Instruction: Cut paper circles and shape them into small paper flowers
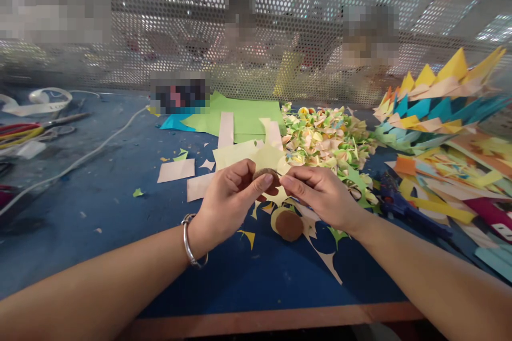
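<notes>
My left hand (230,194) and my right hand (320,192) meet above the blue table (120,213). Both pinch a small brown paper disc (267,175) with a pale yellow paper piece (269,159) behind it. The left hand wears a silver bangle (189,242) at the wrist. Just below the hands, a second brown paper disc (288,225) lies on the table among cut scraps.
A heap of small folded paper flowers (324,141) lies behind the hands. Stacks of coloured paper strips and zigzag cut-outs (444,117) fill the right side. Green sheets (244,117), pink strips, a white cable (80,162), scissors (44,128) and a perforated metal screen (256,37) are beyond.
</notes>
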Demonstrator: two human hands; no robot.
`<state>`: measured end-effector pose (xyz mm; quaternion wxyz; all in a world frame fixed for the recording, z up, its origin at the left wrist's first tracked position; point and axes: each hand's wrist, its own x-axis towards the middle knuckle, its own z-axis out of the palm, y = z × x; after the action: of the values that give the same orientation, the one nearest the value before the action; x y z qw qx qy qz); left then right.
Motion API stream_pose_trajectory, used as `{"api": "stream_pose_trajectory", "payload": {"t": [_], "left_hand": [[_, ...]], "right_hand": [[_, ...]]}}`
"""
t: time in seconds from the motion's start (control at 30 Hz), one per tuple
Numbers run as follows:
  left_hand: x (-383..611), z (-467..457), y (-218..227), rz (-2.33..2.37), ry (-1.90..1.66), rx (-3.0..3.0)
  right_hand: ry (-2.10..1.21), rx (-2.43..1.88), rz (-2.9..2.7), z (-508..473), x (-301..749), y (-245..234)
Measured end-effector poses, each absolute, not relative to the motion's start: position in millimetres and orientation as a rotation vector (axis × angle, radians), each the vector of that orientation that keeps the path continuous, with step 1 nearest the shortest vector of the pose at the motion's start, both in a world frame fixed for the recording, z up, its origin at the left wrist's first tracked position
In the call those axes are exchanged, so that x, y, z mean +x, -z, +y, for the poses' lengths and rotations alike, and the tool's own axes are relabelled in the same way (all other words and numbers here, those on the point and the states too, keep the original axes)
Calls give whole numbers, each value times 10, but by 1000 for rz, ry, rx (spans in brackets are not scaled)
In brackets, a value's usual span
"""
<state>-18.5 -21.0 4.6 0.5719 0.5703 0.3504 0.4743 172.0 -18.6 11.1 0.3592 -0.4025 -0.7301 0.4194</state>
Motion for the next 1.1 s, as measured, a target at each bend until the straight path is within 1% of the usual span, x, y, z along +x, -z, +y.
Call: {"api": "stream_pose_trajectory", "payload": {"t": [0.5,1.1], "left_hand": [[-166,-198,-1,732,-1090,1242],[-188,-154,5,766,-1072,1320]], "right_hand": [[-1064,-1064,-1917,-182,1738,-138],[-1060,-1097,-1937,-170,1766,-170]]}}
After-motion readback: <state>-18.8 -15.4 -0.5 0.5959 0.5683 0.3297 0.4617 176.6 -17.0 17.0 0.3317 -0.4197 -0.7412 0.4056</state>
